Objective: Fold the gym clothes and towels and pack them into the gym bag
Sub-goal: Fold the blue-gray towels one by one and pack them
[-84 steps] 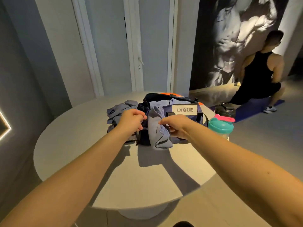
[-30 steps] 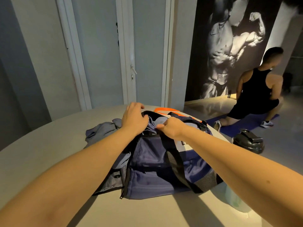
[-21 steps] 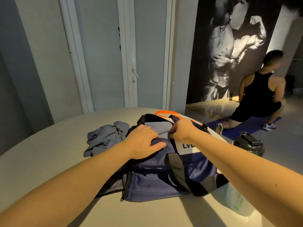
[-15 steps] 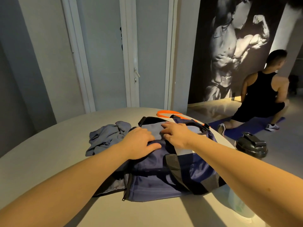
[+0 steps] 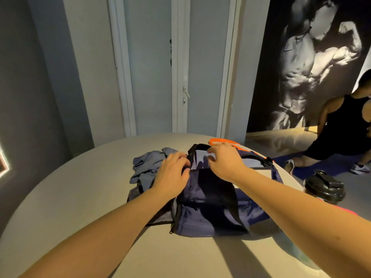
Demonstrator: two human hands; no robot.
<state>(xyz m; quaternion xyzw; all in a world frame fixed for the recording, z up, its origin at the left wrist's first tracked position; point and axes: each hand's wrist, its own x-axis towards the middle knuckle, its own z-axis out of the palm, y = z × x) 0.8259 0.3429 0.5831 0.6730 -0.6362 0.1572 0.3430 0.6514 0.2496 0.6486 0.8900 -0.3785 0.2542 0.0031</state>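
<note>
Navy fabric gym bag (image 5: 200,217), soft and limp: left hand (image 5: 172,175) grips its rim; right hand (image 5: 224,163), fingers relaxed, presses folded cloth (image 5: 201,154) inside.

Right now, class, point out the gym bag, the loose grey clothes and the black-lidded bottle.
gym bag (image 5: 200,221), head view, on its navy front panel.
grey clothes (image 5: 147,164), head view, on the middle of the crumpled pile.
bottle (image 5: 324,188), head view, on its black lid.

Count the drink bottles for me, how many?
2. A black-lidded shaker stands right of the gym bag; a teal bottle shows partly under the right arm. Others may be hidden.
</note>
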